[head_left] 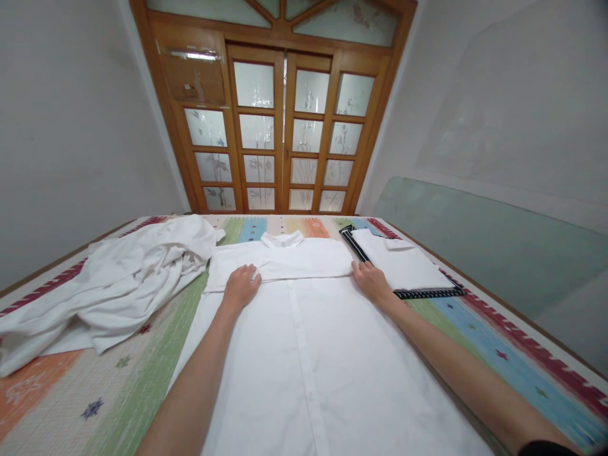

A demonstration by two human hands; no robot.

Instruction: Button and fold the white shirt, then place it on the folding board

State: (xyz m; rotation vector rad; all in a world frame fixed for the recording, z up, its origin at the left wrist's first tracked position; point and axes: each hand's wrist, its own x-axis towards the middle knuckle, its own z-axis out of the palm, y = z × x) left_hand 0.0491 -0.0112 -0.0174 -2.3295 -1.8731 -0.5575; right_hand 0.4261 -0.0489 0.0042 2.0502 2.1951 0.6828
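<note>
Shirt (266, 354), white, lies front up along the middle of a striped cover (156, 361), its collar (282, 239) pointing at the far edge and the wooden doors (278, 114). Its long axis runs from near edge to far edge, marked by the button strip (304, 367); the lower end passes out of view at the near edge. A white band of cloth (304, 263) lies crosswise below the collar, parallel to the far edge. The left hand (242, 285) rests on the band's lower edge, the right hand (371, 280) on its right end. Fingers on both hands are curled against the cloth; the tips are hidden, so I cannot tell whether they pinch it. A crumpled white cloth (142, 272) spreads along the left edge, close by the shirt's shoulder; the green stripe between them widens toward the near edge. Near the right edge, just beside the right hand, a folded white cloth (403, 266) sits on a black-and-white one (430, 294). Nearer, patterned cover shows between the right forearm and that edge.
</note>
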